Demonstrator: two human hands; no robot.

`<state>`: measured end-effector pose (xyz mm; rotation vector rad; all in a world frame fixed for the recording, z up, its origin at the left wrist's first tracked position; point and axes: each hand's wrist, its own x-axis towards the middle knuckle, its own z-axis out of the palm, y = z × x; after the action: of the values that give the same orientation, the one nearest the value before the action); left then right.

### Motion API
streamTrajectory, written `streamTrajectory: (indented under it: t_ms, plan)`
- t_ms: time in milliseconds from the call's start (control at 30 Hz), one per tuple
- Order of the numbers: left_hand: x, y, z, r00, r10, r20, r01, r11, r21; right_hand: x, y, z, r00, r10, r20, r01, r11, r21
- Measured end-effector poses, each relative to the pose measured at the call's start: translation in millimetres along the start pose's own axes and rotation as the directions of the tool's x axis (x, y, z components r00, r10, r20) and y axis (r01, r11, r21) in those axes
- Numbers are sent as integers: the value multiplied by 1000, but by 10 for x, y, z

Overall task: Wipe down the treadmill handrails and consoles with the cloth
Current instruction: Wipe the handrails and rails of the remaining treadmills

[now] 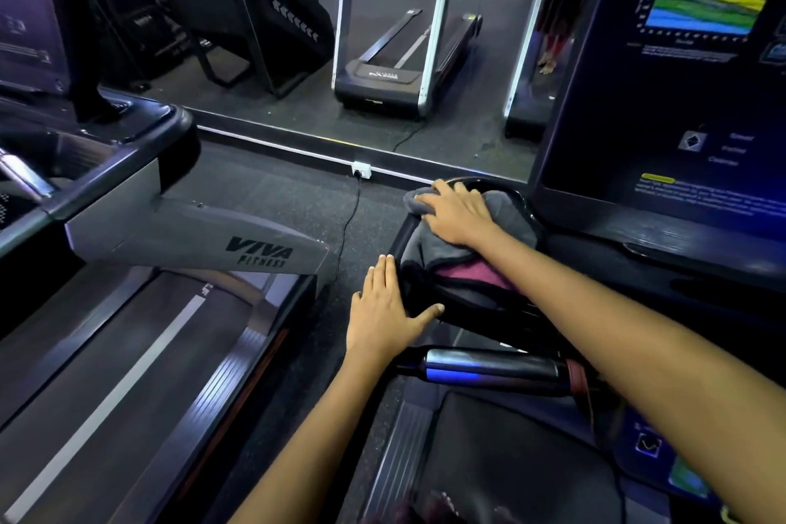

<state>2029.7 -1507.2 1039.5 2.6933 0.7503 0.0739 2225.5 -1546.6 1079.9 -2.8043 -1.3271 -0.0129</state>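
Note:
A grey cloth (508, 221) with a pink underside lies over the left front corner of the black treadmill console (489, 302). My right hand (457, 215) presses flat on top of the cloth, fingers spread toward the far left edge. My left hand (385, 308) rests flat against the console's left outer side, fingers pointing away from me, thumb hooked onto the black surface. Below both hands runs a shiny chrome and black handrail (489, 370). The console's large lit screen (680, 77) stands upright to the right.
A second treadmill marked VIVA FITNESS (259, 255) stands to the left across a narrow strip of dark floor. A wall socket (361, 169) with a black cable sits at the mirror's base. The mirror ahead reflects another treadmill (404, 34) and gym machines.

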Motion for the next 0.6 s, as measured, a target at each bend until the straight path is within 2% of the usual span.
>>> streamTrajectory:
  t_ms: [167,300,367,433,500,600]
  plan:
    - [-8,-14,4,1000,-3,5,4,1000,-11,159,106,-66,957,289,10,-289,957,23]
    - [-6,-20,-11,1000,-6,20,7,1000,-31,211,37,-129,929,370,35,-370,929,20]
    - [-16,-20,-20,1000,-8,19,8,1000,-29,205,95,-196,892,447,57,-444,894,-67]
    - [-24,-12,-24,1000,-5,17,6,1000,-30,142,206,-228,839,539,76,-510,827,-237]
    - [-21,-13,-25,1000,-5,15,5,1000,-31,65,224,-218,812,572,114,-500,783,-370]
    - [-6,-14,-28,1000,-9,17,10,999,-42,-19,127,-232,835,527,159,-401,780,-480]
